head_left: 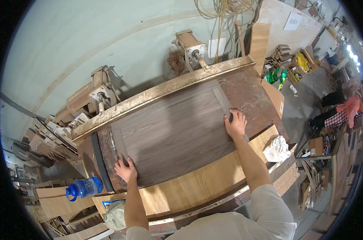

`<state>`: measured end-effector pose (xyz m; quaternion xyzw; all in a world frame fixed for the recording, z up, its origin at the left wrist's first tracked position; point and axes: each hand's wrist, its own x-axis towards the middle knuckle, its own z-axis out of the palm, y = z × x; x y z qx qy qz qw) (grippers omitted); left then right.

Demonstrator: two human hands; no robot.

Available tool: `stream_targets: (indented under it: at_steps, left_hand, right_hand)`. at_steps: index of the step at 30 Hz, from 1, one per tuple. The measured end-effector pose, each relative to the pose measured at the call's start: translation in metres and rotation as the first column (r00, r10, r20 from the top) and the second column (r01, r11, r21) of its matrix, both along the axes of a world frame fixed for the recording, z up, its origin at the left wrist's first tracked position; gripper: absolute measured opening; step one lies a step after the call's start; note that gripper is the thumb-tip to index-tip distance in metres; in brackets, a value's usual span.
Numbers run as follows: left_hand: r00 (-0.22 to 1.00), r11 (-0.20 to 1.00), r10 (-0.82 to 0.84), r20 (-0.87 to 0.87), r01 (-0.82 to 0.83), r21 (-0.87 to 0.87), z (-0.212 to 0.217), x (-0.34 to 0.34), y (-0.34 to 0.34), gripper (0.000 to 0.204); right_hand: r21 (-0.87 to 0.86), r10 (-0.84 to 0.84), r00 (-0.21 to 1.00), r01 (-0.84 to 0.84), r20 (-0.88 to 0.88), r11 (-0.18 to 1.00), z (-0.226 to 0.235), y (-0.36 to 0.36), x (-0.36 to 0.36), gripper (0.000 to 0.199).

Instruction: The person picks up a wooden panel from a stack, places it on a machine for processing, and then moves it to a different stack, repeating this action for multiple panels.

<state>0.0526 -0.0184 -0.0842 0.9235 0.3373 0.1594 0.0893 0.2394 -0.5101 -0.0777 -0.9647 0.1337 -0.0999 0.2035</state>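
A grey wood-grain panel [173, 132] with framed ends, like a cabinet door, lies flat on a worn brown bench top [253, 96]. My left hand [126, 170] grips its near left edge, fingers bent over the border strip. On the opposite side, my right hand [236, 124] holds the right edge, thumb and fingers curled on the frame strip. Along the panel's far side runs a long pale clamp bar [161, 94], pushed by two cylinders [193, 46]. A light wood-grain board [193, 182] lies along the near side.
A blue water bottle [83, 188] lies at the left beside a black strip [101, 162]. White cloth bundles [276, 149] rest at the bench's near corners. Coiled hoses [225, 8] hang on the wall. At far right, a person in red [345, 112] bends near cluttered shelves.
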Motion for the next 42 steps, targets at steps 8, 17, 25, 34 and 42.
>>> stream_targets:
  at_steps: [8, 17, 25, 34, 42]
  left_hand:
    - [0.999, 0.999, 0.031, -0.033, -0.032, -0.035, -0.002, -0.001, 0.002, 0.052]
    - [0.996, 0.999, 0.036, -0.086, -0.037, -0.006, 0.015, 0.015, 0.006, 0.048]
    - [0.996, 0.996, -0.078, 0.037, 0.079, -0.037, 0.001, 0.011, 0.01, 0.05]
    - [0.995, 1.0, -0.03, -0.095, 0.03, 0.006, -0.008, 0.012, 0.012, 0.051]
    - [0.996, 0.999, -0.05, -0.079, 0.051, 0.011, -0.015, 0.011, 0.018, 0.052]
  right_hand:
    - [0.0, 0.015, 1.0, -0.015, 0.007, 1.0, 0.006, 0.0, 0.005, 0.045]
    - [-0.004, 0.101, 0.994, -0.101, 0.047, 0.995, 0.009, 0.001, 0.028, 0.046]
    - [0.011, 0.082, 0.996, -0.083, 0.039, 0.997, 0.002, 0.001, 0.029, 0.04]
    - [-0.059, 0.144, 0.95, -0.166, -0.277, 0.984, 0.02, -0.019, 0.047, 0.049]
    - [-0.035, 0.252, 0.932, -0.27, -0.258, 0.962, 0.018, -0.031, 0.055, 0.051]
